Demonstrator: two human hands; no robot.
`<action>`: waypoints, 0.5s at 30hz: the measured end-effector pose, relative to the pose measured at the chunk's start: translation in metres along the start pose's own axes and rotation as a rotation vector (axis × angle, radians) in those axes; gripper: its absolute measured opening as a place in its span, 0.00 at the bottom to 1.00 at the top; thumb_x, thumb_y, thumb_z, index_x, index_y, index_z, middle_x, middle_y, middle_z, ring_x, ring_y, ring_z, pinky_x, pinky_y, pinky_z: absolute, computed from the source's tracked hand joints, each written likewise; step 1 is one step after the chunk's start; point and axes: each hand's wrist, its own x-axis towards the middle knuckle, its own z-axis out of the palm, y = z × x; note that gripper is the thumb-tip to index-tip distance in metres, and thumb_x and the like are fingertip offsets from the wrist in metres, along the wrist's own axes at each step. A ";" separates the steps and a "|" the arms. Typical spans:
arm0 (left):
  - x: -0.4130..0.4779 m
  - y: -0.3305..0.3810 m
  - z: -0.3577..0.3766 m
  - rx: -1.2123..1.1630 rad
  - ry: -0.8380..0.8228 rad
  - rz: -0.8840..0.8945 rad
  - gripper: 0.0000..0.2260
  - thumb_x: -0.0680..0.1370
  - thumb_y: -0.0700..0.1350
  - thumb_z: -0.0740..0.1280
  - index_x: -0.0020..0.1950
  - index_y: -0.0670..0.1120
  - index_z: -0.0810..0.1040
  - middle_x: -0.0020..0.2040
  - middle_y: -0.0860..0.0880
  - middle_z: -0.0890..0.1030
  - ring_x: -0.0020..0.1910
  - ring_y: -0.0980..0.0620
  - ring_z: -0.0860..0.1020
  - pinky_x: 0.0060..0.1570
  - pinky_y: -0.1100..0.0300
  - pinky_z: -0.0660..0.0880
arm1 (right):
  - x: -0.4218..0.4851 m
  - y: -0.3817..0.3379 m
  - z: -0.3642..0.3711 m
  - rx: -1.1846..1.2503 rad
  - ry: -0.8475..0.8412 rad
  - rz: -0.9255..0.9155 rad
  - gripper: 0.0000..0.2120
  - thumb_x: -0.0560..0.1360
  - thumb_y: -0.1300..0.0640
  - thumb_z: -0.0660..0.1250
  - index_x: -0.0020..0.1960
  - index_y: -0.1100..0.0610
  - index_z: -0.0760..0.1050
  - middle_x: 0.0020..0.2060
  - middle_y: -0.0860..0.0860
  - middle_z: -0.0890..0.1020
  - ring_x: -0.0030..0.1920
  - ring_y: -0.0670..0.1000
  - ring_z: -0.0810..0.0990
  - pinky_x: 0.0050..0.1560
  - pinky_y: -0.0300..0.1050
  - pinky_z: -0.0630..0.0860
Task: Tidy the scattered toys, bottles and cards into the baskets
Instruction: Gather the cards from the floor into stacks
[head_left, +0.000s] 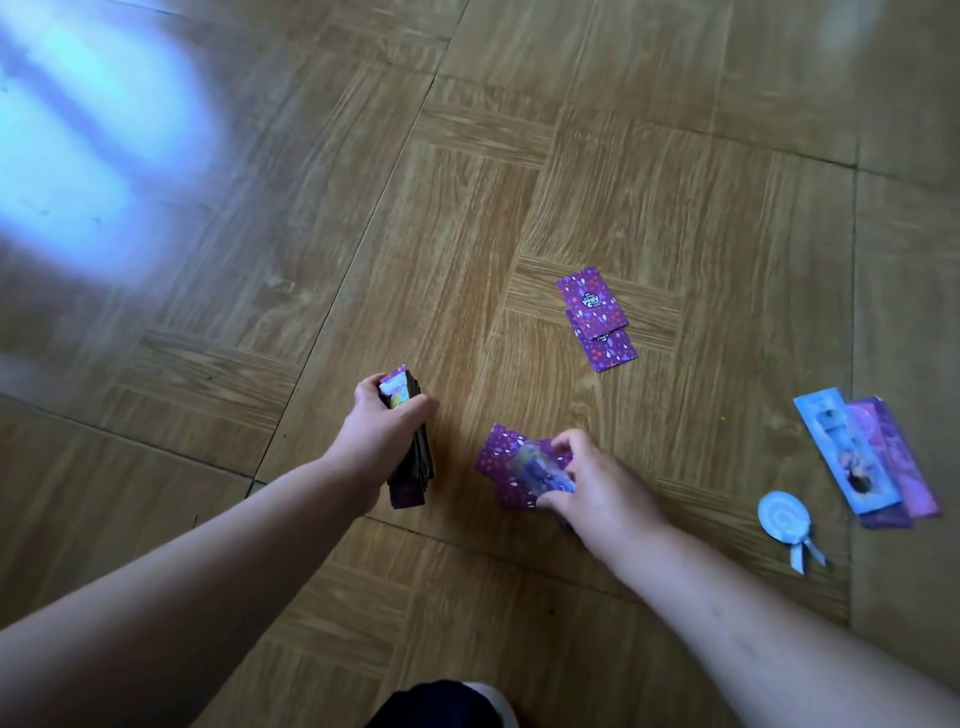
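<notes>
My left hand (387, 426) grips the deck (410, 457); my right hand (592, 483) pinches loose cards (511, 462) off the floor (363, 260).

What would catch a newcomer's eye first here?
Two bare hands work low on the wooden floor: the left hand grips a thick card stack, the right hand pinches loose purple cards. Two more purple cards lie farther out, and at the right edge sit a pale blue round rosette and some long cards.
</notes>
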 end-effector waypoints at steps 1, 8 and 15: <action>0.001 0.001 0.001 0.000 0.003 0.005 0.30 0.75 0.49 0.70 0.73 0.52 0.61 0.51 0.47 0.76 0.48 0.47 0.78 0.51 0.44 0.80 | 0.005 -0.004 0.000 -0.094 -0.038 -0.043 0.29 0.71 0.51 0.74 0.66 0.52 0.64 0.58 0.51 0.78 0.60 0.54 0.77 0.55 0.45 0.72; 0.001 0.004 0.007 -0.003 -0.023 0.017 0.29 0.76 0.49 0.69 0.73 0.52 0.61 0.51 0.48 0.76 0.45 0.50 0.78 0.39 0.53 0.80 | 0.025 -0.015 0.005 -0.507 0.008 -0.089 0.27 0.70 0.50 0.74 0.62 0.53 0.64 0.59 0.53 0.65 0.63 0.56 0.64 0.61 0.51 0.66; 0.001 0.007 0.012 -0.001 -0.047 0.030 0.28 0.77 0.48 0.68 0.74 0.52 0.60 0.52 0.48 0.76 0.45 0.51 0.78 0.32 0.59 0.75 | -0.012 0.017 -0.005 -0.184 0.063 -0.109 0.12 0.74 0.52 0.68 0.50 0.48 0.65 0.49 0.47 0.79 0.56 0.53 0.76 0.50 0.47 0.65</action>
